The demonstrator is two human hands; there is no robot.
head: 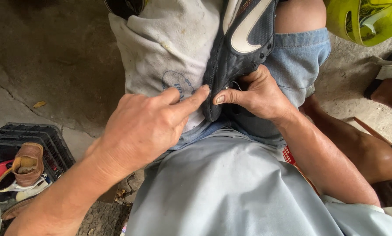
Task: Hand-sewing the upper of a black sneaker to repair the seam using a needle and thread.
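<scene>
Dark sports shoe (244, 39): on the lap, long axis running up and away; right hand (259, 94) pinches its near edge, thumb out, possibly holding a needle; left hand (145, 126), forefinger extended, touches that edge beside it.

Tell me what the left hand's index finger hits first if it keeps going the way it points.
The left hand points its index finger up-right at the dark shoe; the fingertip already looks at the shoe's edge, beside the right hand thumb. Depth is uncertain.
</scene>
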